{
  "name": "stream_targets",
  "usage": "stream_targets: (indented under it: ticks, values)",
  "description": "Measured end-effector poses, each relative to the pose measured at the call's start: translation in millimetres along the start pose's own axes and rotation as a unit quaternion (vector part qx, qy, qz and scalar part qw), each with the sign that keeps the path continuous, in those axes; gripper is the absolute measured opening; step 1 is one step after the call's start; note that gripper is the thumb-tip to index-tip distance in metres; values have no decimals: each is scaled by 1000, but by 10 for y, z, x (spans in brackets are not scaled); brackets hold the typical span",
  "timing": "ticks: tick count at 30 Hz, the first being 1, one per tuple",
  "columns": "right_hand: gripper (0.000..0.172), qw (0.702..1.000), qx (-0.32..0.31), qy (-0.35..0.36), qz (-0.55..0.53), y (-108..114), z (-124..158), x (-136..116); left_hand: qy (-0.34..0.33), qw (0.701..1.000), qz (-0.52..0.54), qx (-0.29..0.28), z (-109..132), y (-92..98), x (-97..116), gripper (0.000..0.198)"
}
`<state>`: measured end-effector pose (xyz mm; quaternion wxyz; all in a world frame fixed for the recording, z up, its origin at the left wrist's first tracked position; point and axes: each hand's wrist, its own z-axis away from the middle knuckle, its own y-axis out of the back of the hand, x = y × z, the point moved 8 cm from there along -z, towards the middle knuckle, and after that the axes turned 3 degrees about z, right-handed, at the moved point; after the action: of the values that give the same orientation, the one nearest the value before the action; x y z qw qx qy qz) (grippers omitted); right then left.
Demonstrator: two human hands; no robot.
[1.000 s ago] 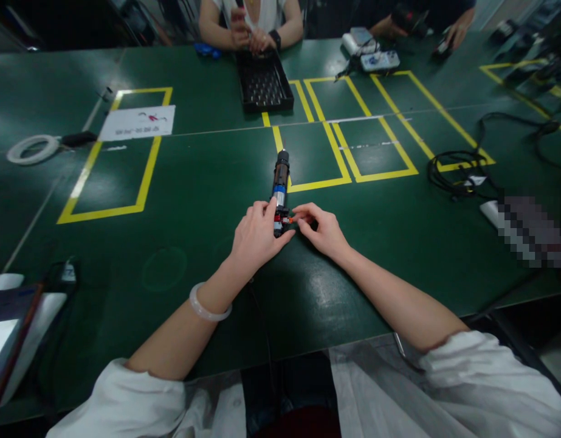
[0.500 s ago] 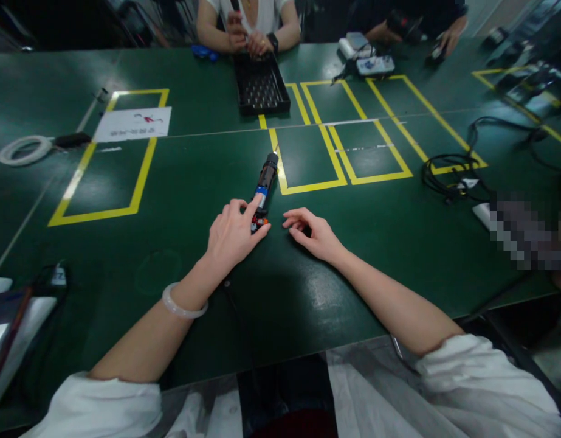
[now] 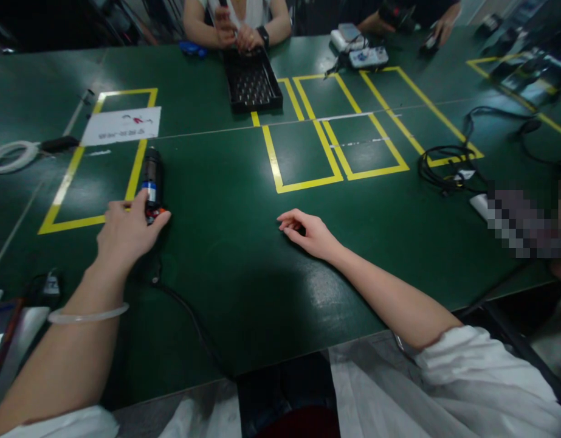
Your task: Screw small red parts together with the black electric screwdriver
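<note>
My left hand point(image 3: 127, 234) rests over a dark electric screwdriver point(image 3: 151, 173) with a blue and white label, at the left of the green table. The index finger lies along its body and the thumb sticks out to the right. Red and orange parts show at its rear end, partly behind the hand. The tool lies by the right line of a yellow-taped rectangle point(image 3: 70, 225), its front pointing away from me. A black cord point(image 3: 189, 313) runs toward the table's near edge. On the bare tabletop my right hand point(image 3: 310, 232) rests with loosely curled fingers, holding nothing.
Across the table a person's hands point(image 3: 241, 36) are at a black tray point(image 3: 255, 91). A printed sheet point(image 3: 123, 126) lies at the left, beside a white cable coil point(image 3: 11, 157). Black cables point(image 3: 442, 170) and more taped rectangles point(image 3: 310, 182) are to the right.
My left hand has moved left with the electric screwdriver, from the table's middle to the left taped rectangle. The right hand has stayed nearly in place. The view has shifted slightly.
</note>
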<state>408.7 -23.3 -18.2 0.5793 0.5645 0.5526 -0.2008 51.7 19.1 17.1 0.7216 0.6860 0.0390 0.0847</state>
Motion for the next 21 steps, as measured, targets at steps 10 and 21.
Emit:
stream_targets:
  ticks: [10,21]
  values:
    - [22,1000,-8,-2,24,-3,4,-1,71,989,-27,124,-46,190,-474,69]
    - [21,999,-15,-6,35,-20,-8,-18,95,990,-11,107,-198,384,-175,59]
